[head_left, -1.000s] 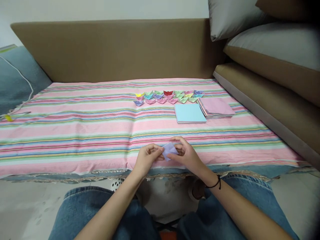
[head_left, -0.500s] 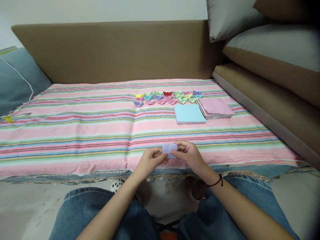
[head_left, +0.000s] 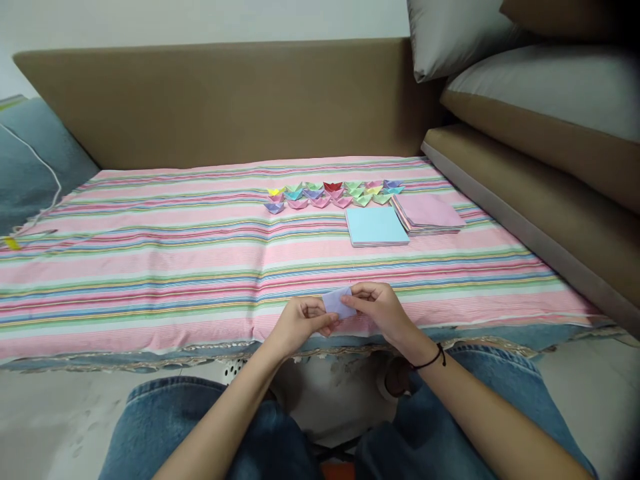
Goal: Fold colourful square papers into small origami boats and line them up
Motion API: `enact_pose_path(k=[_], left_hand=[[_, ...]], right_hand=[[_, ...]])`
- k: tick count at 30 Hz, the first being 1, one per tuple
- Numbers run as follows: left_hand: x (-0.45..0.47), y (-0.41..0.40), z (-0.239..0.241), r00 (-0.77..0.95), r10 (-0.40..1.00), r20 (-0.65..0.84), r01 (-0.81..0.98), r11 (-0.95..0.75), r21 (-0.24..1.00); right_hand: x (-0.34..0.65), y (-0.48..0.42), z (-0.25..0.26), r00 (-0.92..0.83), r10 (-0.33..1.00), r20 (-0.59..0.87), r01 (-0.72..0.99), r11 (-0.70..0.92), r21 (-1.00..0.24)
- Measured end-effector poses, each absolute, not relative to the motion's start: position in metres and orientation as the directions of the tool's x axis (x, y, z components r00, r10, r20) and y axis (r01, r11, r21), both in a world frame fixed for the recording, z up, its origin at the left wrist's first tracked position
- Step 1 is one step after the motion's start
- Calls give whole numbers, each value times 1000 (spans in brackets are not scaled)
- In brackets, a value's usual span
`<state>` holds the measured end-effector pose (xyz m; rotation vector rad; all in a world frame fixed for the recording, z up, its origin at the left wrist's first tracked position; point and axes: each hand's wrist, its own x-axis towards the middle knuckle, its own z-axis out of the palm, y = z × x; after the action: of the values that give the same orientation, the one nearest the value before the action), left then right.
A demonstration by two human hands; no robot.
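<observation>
A small piece of folded lilac paper [head_left: 338, 303] is held between my two hands, above the near edge of the striped cloth. My left hand [head_left: 303, 325] pinches its lower left side, thumb in front and fingers curled behind. At its right side my right hand [head_left: 376, 305] grips it, with the thumb lying across the front. Farther back, several folded paper boats [head_left: 333, 193] in many colours stand in rows. Nearer than the rows lies a stack of light blue paper squares [head_left: 377, 226], and a stack with pink on top [head_left: 431, 212] leans against its right side.
A pink striped cloth [head_left: 200, 260] covers the seat. Behind it rises a brown backrest [head_left: 240, 107]. Large cushions [head_left: 540, 100] are piled at the right. A white cord [head_left: 37, 157] with a yellow tag [head_left: 12, 243] lies at the far left.
The lilac paper has tilted, its right end now higher, and its front looks plainer. Both hands keep hold of it. The whole view has shifted slightly.
</observation>
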<state>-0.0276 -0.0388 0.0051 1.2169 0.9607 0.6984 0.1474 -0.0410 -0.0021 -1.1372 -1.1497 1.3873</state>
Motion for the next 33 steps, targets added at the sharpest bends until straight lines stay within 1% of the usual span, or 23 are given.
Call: enact_pose_path(k=[5, 10, 13, 17, 21, 24, 26, 28, 30, 33], left_hand=[[-29, -39, 6, 460, 860, -220, 110, 191, 975], [-28, -42, -2, 476, 854, -209, 189, 133, 973], [-25, -44, -7, 486, 852, -194, 186, 117, 976], [-23, -44, -8, 425, 892, -156, 144, 104, 984], [-25, -42, -4, 462, 871, -168, 159, 105, 982], [-25, -42, -1, 480, 857, -188, 175, 117, 978], [-24, -43, -1, 485, 850, -205, 173, 136, 975], [-22, -44, -1, 467, 858, -213, 168, 151, 974], [-21, -45, -2, 408, 889, -209, 139, 166, 976], [-22, -44, -2, 282, 938, -200, 24, 201, 979]], right_hand=[[149, -39, -1, -111, 992, -62, -68, -70, -995], [151, -40, -5, -121, 993, -15, -7, -16, -1000], [151, -42, -8, -149, 989, 1, 33, 6, -999], [149, -43, -8, -168, 985, 34, 62, 45, -997], [150, -42, -4, -211, 977, 36, 47, 47, -998], [152, -42, -2, -234, 971, 43, 88, 65, -994], [153, -43, -2, -218, 974, 62, 130, 92, -987], [152, -43, -3, -183, 980, 77, 149, 105, -983], [150, -42, -4, -161, 983, 84, 128, 105, -986], [148, -41, -5, -216, 975, 59, 44, 71, -997]])
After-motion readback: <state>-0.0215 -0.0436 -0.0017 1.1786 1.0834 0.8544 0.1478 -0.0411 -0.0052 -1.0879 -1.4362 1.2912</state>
